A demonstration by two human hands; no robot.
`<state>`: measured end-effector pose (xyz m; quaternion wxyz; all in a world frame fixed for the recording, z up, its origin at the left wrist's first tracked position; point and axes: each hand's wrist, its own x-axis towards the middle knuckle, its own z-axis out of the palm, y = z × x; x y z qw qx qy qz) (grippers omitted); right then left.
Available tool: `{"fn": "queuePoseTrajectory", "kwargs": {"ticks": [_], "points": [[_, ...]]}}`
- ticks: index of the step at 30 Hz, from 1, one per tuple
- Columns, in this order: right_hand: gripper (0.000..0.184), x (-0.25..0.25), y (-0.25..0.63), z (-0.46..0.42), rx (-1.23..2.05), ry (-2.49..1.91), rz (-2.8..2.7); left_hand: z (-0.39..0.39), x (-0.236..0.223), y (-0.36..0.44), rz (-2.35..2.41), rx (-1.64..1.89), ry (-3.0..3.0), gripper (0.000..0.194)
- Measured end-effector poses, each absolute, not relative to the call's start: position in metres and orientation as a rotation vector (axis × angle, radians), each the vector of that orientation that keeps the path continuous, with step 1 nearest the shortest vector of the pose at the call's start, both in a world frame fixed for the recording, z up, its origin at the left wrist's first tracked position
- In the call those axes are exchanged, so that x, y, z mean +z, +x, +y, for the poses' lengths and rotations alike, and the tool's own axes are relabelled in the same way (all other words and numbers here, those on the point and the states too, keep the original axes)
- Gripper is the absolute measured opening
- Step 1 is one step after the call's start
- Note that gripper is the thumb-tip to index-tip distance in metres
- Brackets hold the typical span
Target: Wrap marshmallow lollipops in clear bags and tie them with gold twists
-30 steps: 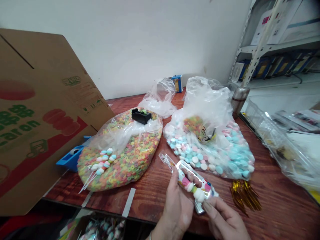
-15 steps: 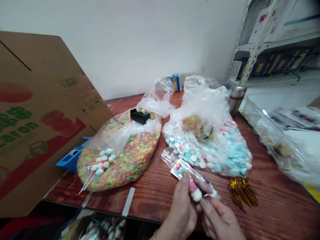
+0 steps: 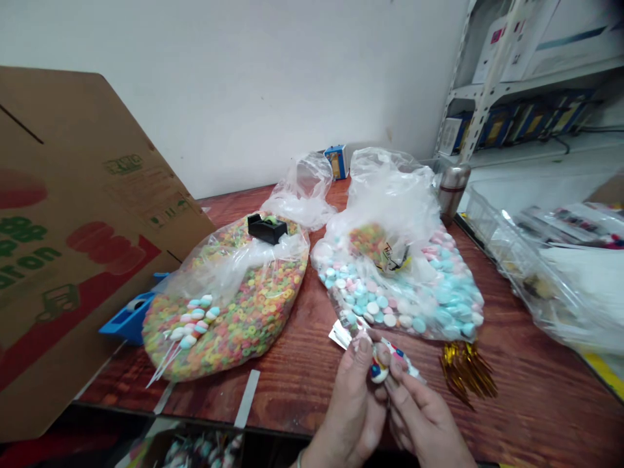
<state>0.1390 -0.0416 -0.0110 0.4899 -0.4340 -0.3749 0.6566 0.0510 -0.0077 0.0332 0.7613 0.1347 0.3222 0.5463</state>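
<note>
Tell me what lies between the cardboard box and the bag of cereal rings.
In the head view, a blue plastic holder lies between the cardboard box and the bag of cereal rings.

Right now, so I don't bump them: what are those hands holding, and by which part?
The left hand and right hand pinch a wrapped candy skewer at mid-length, over the candies.

Shiny metallic wrapper (image 3: 340,335), glossy wooden table (image 3: 292,396)
</note>
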Motion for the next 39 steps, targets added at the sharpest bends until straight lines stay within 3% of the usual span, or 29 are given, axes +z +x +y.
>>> {"fn": "queuePoseTrajectory", "kwargs": {"ticks": [6,12,19,26,31,34,39], "points": [[0.031,-0.020,0.154,-0.052,1.133,-1.356,-1.382,-0.003,0.029,0.049,0.670,1.289,0.223,0.024],[0.030,-0.023,0.154,-0.041,1.184,-1.257,-1.363,-0.012,0.016,0.059,0.734,1.231,0.306,0.021],[0.042,-0.025,0.152,-0.041,1.658,-1.081,-1.092,0.012,0.038,0.030,0.736,1.337,0.148,0.019],[0.030,-0.028,0.156,-0.051,1.166,-1.209,-1.383,0.014,0.046,0.035,0.728,1.285,-0.006,0.016],[0.028,-0.008,0.154,-0.039,1.158,-1.216,-1.440,-0.004,0.039,0.053,0.734,1.263,0.196,0.026],[0.033,-0.005,0.151,-0.033,1.254,-1.153,-1.250,-0.007,0.035,0.054,0.750,1.238,0.227,0.028],[0.041,-0.019,0.149,-0.039,1.861,-0.931,-0.720,0.005,0.034,0.038,0.748,1.280,0.192,0.022]]}}
